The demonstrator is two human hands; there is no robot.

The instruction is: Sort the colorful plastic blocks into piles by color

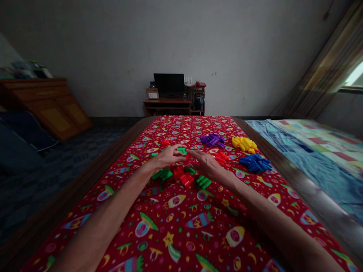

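My left hand hovers over the middle of the patterned cloth, its forefinger and thumb apart. Green blocks show just beyond its fingertips; whether it touches them I cannot tell. Facing it, my right hand reaches in from the right with fingers stretched out and nothing visibly held. Around and below both hands lie mixed small plastic blocks: green ones, red ones and more green blocks. A group of red blocks lies just beyond my right hand, partly hidden by it.
Single-colour piles lie to the right: purple blocks, yellow blocks and blue blocks. The red cloth covers a dark wooden surface. A bed adjoins on the right; a desk with a monitor stands beyond.
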